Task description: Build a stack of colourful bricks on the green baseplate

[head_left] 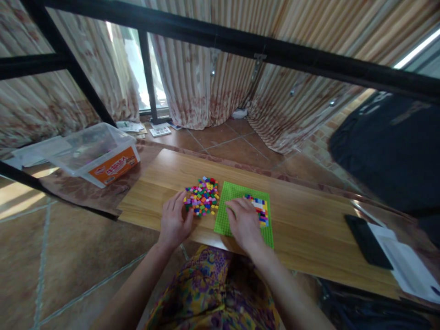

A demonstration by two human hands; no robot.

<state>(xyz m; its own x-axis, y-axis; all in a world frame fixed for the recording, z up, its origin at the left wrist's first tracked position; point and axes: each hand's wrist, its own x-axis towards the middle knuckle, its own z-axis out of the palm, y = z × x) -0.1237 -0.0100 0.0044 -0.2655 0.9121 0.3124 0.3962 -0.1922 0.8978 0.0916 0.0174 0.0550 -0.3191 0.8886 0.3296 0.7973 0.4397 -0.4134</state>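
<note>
My left hand point(174, 221) rests at the left edge of a heap of small multicoloured bricks point(203, 197), its thumb apart from the fingers and no brick visible in it. Beside the heap, a green studded baseplate point(228, 188) lies on the wooden board. Over the plate is my right hand point(244, 222), fingers bent down and thumb drawn in close to them; whatever sits at the fingertips is hidden or too small to make out. A block of white, blue, red, yellow and other bricks point(262, 211) covers part of the plate's right side, partly hidden by that hand.
The long wooden board point(302, 224) stretches to the right, with a dark flat device point(368, 241) and a white tray-like object point(407, 263) at its end. A clear plastic bin point(99, 153) with an orange label stands at left. Dark metal bars point(220, 36) cross ahead, before curtains.
</note>
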